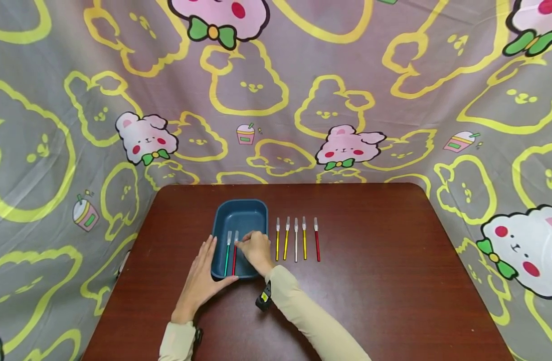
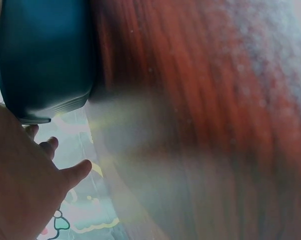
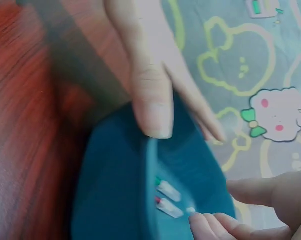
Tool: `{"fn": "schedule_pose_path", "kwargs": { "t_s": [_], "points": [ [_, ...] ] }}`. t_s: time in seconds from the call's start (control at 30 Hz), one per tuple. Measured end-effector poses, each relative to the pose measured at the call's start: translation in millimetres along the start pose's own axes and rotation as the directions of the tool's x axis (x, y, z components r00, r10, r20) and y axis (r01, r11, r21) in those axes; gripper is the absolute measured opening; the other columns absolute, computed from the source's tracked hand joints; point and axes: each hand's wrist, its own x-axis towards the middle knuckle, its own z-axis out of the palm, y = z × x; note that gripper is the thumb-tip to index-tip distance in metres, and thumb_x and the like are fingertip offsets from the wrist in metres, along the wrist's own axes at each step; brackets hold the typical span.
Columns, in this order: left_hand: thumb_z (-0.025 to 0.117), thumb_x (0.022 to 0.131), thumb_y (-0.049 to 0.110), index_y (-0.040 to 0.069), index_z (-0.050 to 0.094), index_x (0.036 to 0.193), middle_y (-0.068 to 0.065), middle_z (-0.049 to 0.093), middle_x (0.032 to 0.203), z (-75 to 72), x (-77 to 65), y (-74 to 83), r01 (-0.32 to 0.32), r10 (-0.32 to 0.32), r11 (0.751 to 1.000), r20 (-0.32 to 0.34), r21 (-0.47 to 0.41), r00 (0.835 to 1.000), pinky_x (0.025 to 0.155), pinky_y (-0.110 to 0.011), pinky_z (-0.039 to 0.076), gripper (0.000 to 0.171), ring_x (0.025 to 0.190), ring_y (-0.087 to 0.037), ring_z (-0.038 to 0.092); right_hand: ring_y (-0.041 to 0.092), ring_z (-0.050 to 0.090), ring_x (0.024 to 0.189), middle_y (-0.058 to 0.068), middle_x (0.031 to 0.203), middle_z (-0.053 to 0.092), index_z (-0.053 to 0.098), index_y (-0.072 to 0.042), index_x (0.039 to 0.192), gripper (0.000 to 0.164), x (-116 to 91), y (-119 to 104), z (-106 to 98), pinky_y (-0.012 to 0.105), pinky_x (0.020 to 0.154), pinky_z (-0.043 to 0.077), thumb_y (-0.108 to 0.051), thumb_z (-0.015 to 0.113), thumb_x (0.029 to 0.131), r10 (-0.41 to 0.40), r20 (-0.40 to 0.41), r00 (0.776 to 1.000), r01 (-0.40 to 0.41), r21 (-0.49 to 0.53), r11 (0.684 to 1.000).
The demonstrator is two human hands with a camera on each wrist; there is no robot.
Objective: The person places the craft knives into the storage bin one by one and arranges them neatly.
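Blue tray (image 1: 245, 219) on the bench (image 1: 384, 296)

Green pen-shaped tool (image 1: 227, 258) and red pen-shaped tool (image 1: 234, 259) lie at its seven o'clock. Left grip (image 1: 200, 278) spreads along its eight-o'clock side; right grip (image 1: 256, 249) sits at four, whether pinching anything I cannot tell.

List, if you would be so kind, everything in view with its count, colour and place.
Tray: 1, blue, on the table's left part.
Green stick: 1, green, clear cap, in the tray.
Red sticks: 2, red, clear caps; one in the tray, one at the right end of the row beside it.
Yellow sticks: 3, yellow, clear caps, in that row.
Silver stick: 1, silver, clear cap, mid-row.
Table: 1, reddish brown, under the tray.
Patterned cloth: count unclear, greyish, around the table.
Wrist cameras: 2, black, one per wrist.
Sleeves: 2, cream, both arms.
Left grip: 1, bare, at the tray's left side.
Right grip: 1, bare, over the tray's right half.
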Motion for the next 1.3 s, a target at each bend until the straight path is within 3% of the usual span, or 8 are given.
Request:
{"fn": "schedule_pose_path", "kwargs": {
  "t_s": [0.17, 0.23, 0.37, 0.73, 0.97, 1.3],
  "points": [
    [0.085, 0.082, 0.058, 0.016, 0.011, 0.172, -0.016, 0.014, 0.176, -0.3, -1.4, -2.0, 0.004, -0.004, 1.000, -0.007, 0.002, 1.000, 0.119, -0.076, 0.021, 0.124, 0.158, -0.049, 0.018, 0.014, 0.071, 0.073, 0.005, 0.081, 0.077, 0.080, 0.000, 0.096, 0.021, -4, -3, -17, 0.029, 0.066, 0.059, -0.019, 0.087, 0.089, -0.023, -0.006, 1.000, 0.023, 0.066, 0.998],
    [0.086, 0.082, 0.057, 0.016, 0.012, 0.172, -0.017, 0.015, 0.176, -1.0, -2.9, -2.6, 0.007, -0.007, 1.000, -0.011, 0.004, 1.000, 0.119, -0.076, 0.021, 0.124, 0.157, -0.050, 0.018, 0.015, 0.072, 0.072, 0.006, 0.081, 0.077, 0.080, 0.001, 0.097, 0.022, -6, -4, -24, 0.027, 0.064, 0.058, -0.018, 0.087, 0.089, -0.049, -0.016, 0.999, 0.051, 0.080, 0.996],
    [0.087, 0.080, 0.058, 0.016, 0.012, 0.172, -0.018, 0.016, 0.175, -1.9, -5.3, -2.7, 0.015, -0.015, 1.000, -0.011, 0.011, 1.000, 0.118, -0.077, 0.021, 0.125, 0.157, -0.050, 0.019, 0.021, 0.075, 0.077, 0.009, 0.084, 0.078, 0.080, 0.003, 0.100, 0.022, -9, -2, -40, 0.031, 0.068, 0.060, -0.015, 0.086, 0.089, -0.071, -0.044, 0.997, 0.075, 0.101, 0.992],
    [0.086, 0.079, 0.061, 0.016, 0.016, 0.171, -0.018, 0.019, 0.174, -1.7, -3.0, 0.6, 0.021, -0.020, 0.999, -0.025, 0.035, 0.999, 0.118, -0.077, 0.022, 0.125, 0.157, -0.050, 0.020, 0.027, 0.077, 0.087, 0.010, 0.089, 0.080, 0.081, 0.002, 0.102, 0.021, -3, 25, -83, 0.041, 0.082, 0.059, -0.014, 0.084, 0.088, -0.018, -0.127, 0.992, 0.031, 0.098, 0.995],
    [0.086, 0.078, 0.062, 0.016, 0.016, 0.171, -0.017, 0.018, 0.175, -1.3, -1.4, 1.0, 0.027, -0.026, 0.999, -0.019, 0.029, 0.999, 0.119, -0.077, 0.020, 0.125, 0.157, -0.049, 0.019, 0.028, 0.077, 0.088, 0.010, 0.089, 0.080, 0.081, 0.002, 0.104, 0.023, 0, 48, -100, 0.038, 0.077, 0.059, -0.013, 0.084, 0.088, 0.016, -0.142, 0.990, -0.005, 0.082, 0.997],
    [0.085, 0.078, 0.065, 0.017, 0.014, 0.172, -0.017, 0.018, 0.175, 0.8, 0.2, 0.0, 0.028, -0.028, 0.999, -0.007, 0.029, 1.000, 0.119, -0.076, 0.020, 0.127, 0.158, -0.048, 0.018, 0.032, 0.077, 0.091, 0.009, 0.087, 0.080, 0.081, 0.001, 0.102, 0.020, 2, 80, -117, 0.047, 0.089, 0.056, -0.012, 0.083, 0.086, 0.062, -0.216, 0.974, -0.055, 0.040, 0.998]
  ]
}}
